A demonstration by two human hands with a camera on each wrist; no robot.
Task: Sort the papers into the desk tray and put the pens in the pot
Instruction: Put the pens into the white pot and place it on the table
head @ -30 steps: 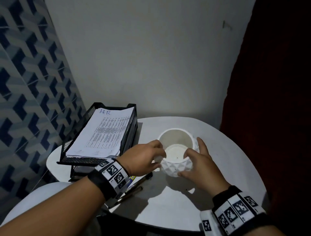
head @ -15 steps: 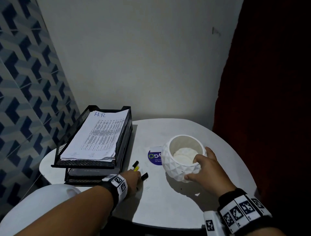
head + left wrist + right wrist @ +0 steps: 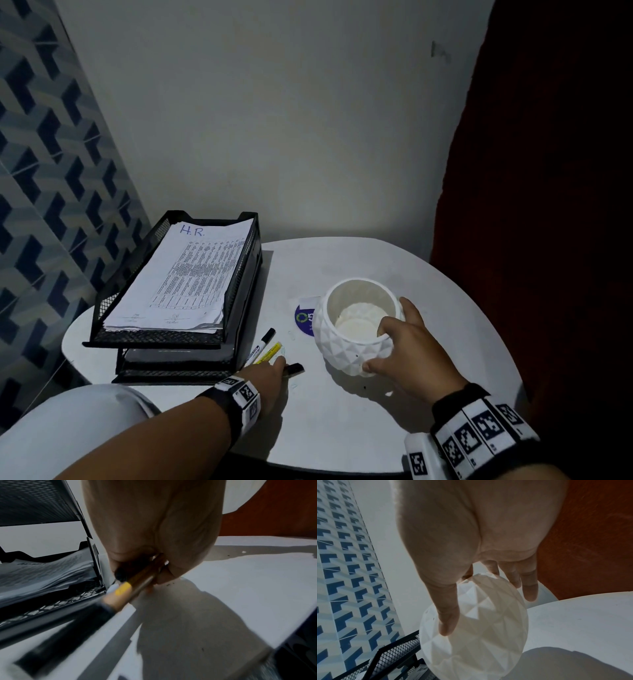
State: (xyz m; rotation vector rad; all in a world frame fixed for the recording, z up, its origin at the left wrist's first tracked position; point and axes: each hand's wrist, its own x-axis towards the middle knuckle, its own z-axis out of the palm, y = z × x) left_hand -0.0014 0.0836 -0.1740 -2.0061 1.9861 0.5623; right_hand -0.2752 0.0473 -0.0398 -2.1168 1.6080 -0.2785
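Note:
A black mesh desk tray at the table's left holds a stack of printed papers marked "H.R."; its lower tier holds more paper. My right hand grips the white faceted pot, thumb on the outer wall and index finger over the rim. The pot stands upright with nothing long in it. Beside the tray's front corner lie a black-capped white marker, a yellow highlighter and a black pen. My left hand curls its fingers around these pens.
The round white table stands against a white wall. A blue round sticker shows on it left of the pot. A dark red surface rises at the right, and a patterned tile wall at the left. A white rounded seat is near my left arm.
My left hand left the pot and dropped to the pens by the tray, closing its fingers on them. My right hand shifted the pot rightward and keeps hold of it.

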